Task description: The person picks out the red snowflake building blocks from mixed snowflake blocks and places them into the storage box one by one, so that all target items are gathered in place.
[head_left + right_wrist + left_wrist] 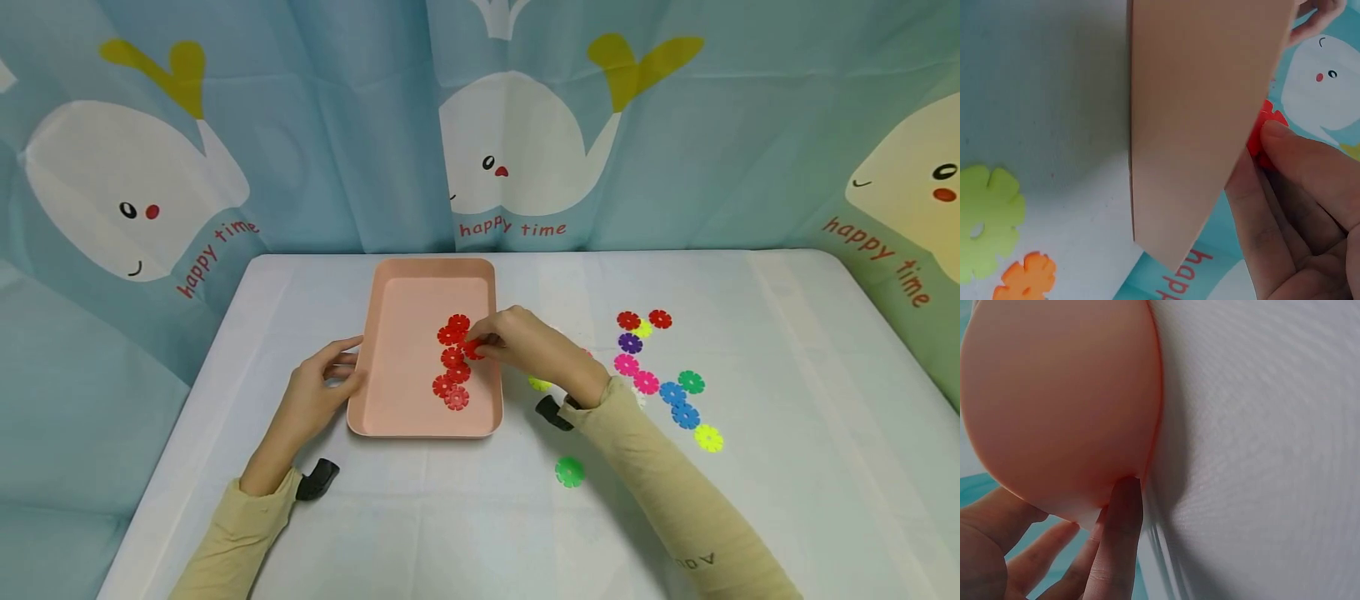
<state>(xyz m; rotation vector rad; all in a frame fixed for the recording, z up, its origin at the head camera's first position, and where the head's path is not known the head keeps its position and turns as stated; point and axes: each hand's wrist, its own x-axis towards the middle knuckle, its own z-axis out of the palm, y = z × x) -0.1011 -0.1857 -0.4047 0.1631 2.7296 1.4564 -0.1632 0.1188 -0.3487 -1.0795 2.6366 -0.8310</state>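
A pink tray (405, 333) lies on the table with several red snowflake discs (452, 358) clustered in its right half. My right hand (534, 342) reaches over the tray's right rim, pinching a red snowflake disc (1264, 119) between thumb and finger, beside that cluster. At the tray's left side, my left hand (318, 387) rests its fingertips and thumb against the outer wall, seen close in the left wrist view with the fingers (1119, 544) fairly straight. My right hand and forearm hide part of the table and some discs.
Right of the tray, loose discs are scattered: red (660, 319), purple (630, 342), pink (646, 382), blue (685, 416), yellow (708, 438) and green (691, 382). Another green disc (570, 472) lies nearer the front. A whale-print curtain (337, 150) hangs behind the white table (450, 517).
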